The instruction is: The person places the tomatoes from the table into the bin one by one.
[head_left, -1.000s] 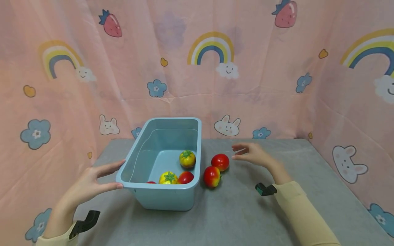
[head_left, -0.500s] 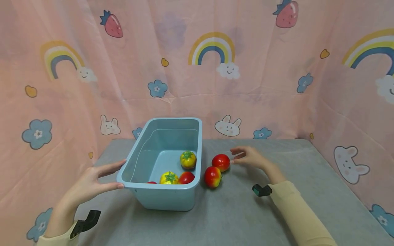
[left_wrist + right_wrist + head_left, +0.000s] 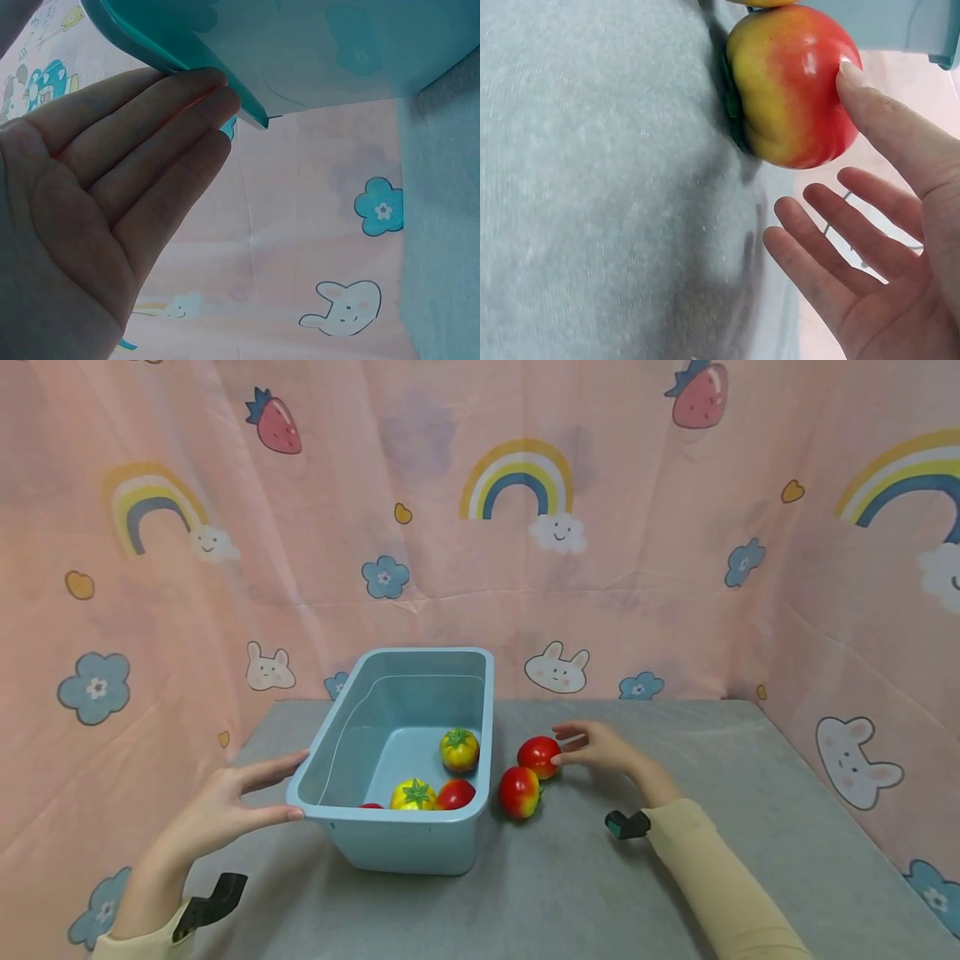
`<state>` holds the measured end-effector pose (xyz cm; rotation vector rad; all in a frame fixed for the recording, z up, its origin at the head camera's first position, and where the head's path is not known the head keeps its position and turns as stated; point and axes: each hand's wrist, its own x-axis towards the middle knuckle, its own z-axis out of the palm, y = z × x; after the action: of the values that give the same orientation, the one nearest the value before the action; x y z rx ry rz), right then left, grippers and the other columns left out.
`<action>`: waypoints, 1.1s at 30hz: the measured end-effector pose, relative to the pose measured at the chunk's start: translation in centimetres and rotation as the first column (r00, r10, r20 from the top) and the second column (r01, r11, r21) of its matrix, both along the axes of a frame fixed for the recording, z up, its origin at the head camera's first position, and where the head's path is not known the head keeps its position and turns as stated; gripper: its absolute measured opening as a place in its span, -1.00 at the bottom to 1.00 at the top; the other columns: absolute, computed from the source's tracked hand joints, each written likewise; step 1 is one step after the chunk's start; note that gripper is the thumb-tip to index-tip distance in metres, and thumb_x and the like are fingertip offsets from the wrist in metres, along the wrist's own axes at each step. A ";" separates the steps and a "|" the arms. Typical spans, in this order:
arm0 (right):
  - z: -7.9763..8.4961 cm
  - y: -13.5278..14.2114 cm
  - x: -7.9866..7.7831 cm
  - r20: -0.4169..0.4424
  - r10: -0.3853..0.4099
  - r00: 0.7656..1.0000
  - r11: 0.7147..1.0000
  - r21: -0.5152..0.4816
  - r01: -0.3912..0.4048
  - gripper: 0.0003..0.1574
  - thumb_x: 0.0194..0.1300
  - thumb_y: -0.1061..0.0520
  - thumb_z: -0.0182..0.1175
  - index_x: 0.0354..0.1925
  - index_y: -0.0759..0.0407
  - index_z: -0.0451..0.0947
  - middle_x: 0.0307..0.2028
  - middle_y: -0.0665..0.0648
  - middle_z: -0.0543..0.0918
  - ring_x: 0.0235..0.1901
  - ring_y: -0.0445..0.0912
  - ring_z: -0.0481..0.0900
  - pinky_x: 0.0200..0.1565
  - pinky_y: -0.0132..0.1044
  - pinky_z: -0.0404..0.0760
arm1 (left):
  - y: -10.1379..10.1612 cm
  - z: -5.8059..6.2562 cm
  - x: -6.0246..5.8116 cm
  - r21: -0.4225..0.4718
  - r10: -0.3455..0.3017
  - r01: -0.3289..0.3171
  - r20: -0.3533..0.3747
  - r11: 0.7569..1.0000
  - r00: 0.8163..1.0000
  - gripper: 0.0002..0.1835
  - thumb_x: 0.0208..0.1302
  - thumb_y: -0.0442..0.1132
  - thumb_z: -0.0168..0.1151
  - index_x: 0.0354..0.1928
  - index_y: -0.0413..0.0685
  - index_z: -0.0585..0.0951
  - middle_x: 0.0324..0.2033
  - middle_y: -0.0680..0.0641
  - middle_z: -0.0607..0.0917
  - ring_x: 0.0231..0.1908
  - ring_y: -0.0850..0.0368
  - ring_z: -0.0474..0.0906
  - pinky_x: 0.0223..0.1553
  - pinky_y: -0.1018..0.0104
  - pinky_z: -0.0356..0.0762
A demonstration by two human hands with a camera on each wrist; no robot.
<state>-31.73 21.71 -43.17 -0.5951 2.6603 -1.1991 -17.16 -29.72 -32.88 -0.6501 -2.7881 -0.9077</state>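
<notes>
A light blue plastic bin (image 3: 405,845) stands on the table, left of centre. My left hand (image 3: 217,814) touches its near left corner with straight fingers, the thumb apart from them; the left wrist view shows the fingertips (image 3: 214,79) right at the rim. Right of the bin, two red-and-yellow tomatoes lie side by side, a farther one (image 3: 537,753) and a nearer one (image 3: 519,795). My right hand (image 3: 603,750) is at the farther tomato. In the right wrist view its thumb lies against that tomato (image 3: 795,90), while the other fingers stand spread, off it.
Inside the bin lie a yellowish tomato (image 3: 460,750), a yellow one (image 3: 413,795) and a red one (image 3: 455,794), plus a red sliver (image 3: 371,806) behind the front rim. A grey cloth (image 3: 585,893) covers the table. A pink printed curtain (image 3: 660,610) hangs behind it.
My right hand has moved left and slightly down, from beside the farther tomato to its edge. The left hand and the bin have kept their place.
</notes>
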 end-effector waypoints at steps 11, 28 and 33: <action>-0.3 -0.3 -0.3 -0.018 0.038 0.999 0.999 -0.025 -0.038 -0.14 0.08 -0.10 0.39 0.27 0.20 0.37 0.16 0.24 0.53 0.07 0.15 0.55 0.09 0.08 0.50 | 0.1 0.0 0.0 0.006 -0.003 0.003 -0.003 1.000 1.000 -0.29 0.03 -0.04 0.44 0.28 0.10 0.45 0.15 0.04 0.58 0.07 0.60 0.38 -0.03 0.49 0.43; -1.2 -1.1 -0.2 0.007 0.054 0.999 0.998 -0.041 -0.053 -0.14 0.05 -0.11 0.41 0.26 0.12 0.38 0.17 0.24 0.50 0.08 0.14 0.52 0.02 -0.02 0.56 | 0.0 -0.1 0.0 -0.014 0.000 0.000 -0.018 1.000 1.000 -0.30 0.04 -0.05 0.44 0.28 0.10 0.46 0.15 0.04 0.58 0.07 0.58 0.40 -0.02 0.44 0.46; -1.4 -0.9 -0.2 0.015 0.044 0.999 0.997 -0.059 -0.043 -0.18 0.05 -0.10 0.42 0.24 0.08 0.40 0.16 0.23 0.51 0.06 0.13 0.52 0.01 -0.04 0.57 | 0.1 0.0 0.1 -0.012 0.002 -0.002 -0.010 1.000 1.000 -0.29 0.04 -0.03 0.44 0.28 0.11 0.45 0.15 0.04 0.58 0.07 0.59 0.40 -0.02 0.46 0.46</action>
<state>-31.96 20.78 -44.56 -0.6461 2.5930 -1.2680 -17.09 -29.66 -32.92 -0.6514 -2.7871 -0.8853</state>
